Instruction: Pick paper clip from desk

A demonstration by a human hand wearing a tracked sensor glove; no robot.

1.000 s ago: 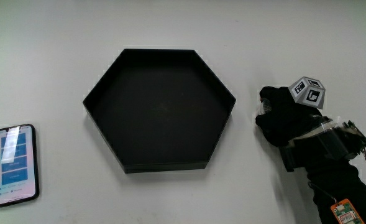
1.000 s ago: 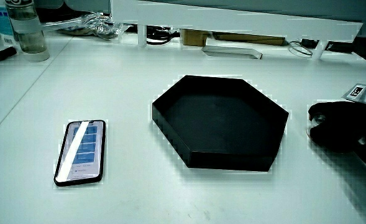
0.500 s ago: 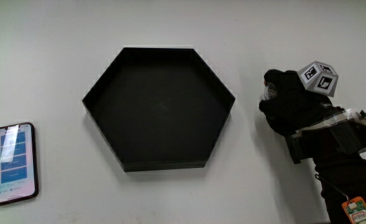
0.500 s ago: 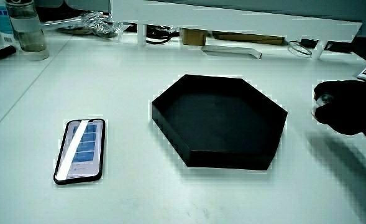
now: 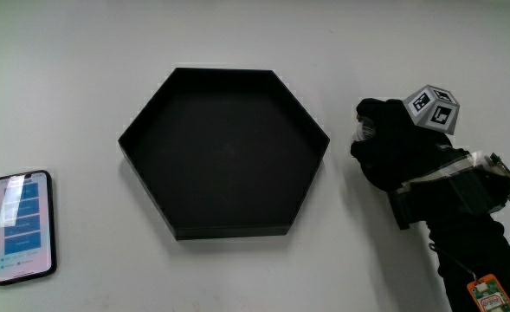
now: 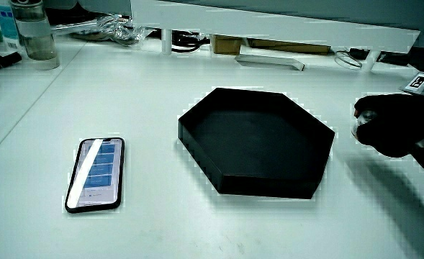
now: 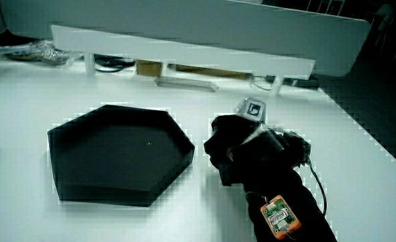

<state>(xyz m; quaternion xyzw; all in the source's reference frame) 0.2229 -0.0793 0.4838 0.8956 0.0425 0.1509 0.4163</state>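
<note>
The gloved hand (image 5: pixel 393 152) hovers just off the table beside the black hexagonal tray (image 5: pixel 229 230), its fingers curled together. A small pale, shiny bit, the paper clip (image 5: pixel 360 131), shows pinched at the fingertips that point toward the tray. In both side views the hand (image 6: pixel 391 126) (image 7: pixel 234 151) hangs slightly above the white desk, and its forearm runs back toward the person. The patterned cube (image 5: pixel 431 107) sits on the back of the hand. Nothing lies inside the tray (image 6: pixel 265 185).
A smartphone (image 5: pixel 22 227) with a lit screen lies flat near the table's edge, apart from the tray and nearer to the person. A low white partition (image 6: pixel 269 25) stands along the table, with a bottle (image 6: pixel 35 32) and cables near it.
The hand has risen off the desk since a second ago and has drifted slightly toward the tray. The pale bit now shows at its fingertips.
</note>
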